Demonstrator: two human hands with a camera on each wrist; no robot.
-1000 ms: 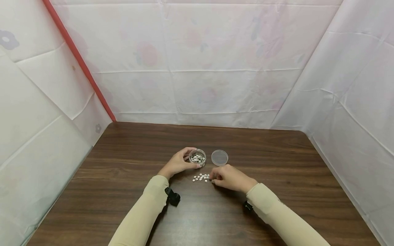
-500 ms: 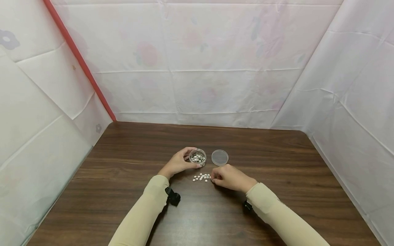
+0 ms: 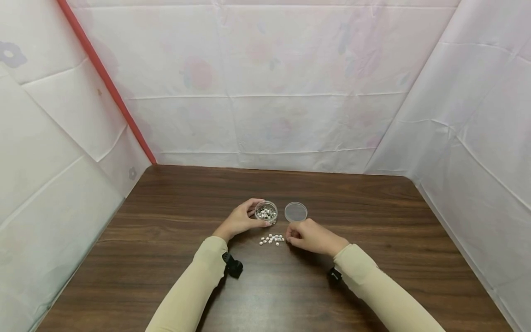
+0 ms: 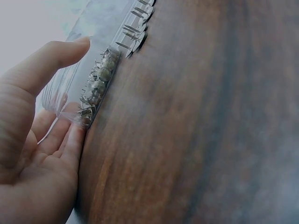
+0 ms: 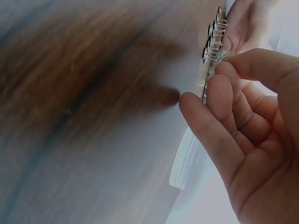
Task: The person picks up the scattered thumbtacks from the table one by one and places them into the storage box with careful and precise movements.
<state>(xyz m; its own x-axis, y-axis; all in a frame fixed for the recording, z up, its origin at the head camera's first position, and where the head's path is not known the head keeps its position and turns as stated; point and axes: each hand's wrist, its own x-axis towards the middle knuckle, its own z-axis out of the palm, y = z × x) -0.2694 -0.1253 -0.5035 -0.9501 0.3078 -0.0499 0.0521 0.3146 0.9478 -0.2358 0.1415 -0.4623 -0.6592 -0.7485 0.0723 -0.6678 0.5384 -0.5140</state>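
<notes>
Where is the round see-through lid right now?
In the head view, the see-through lid lies on the brown table, just to the right of the clear tub and farther back than the loose thumbtacks.

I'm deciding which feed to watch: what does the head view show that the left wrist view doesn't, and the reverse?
Only the head view shows the right hand and the red strip.
Only the left wrist view makes out the upright pins on the loose tacks.
Both show the left hand gripping the clear container, and the table.
</notes>
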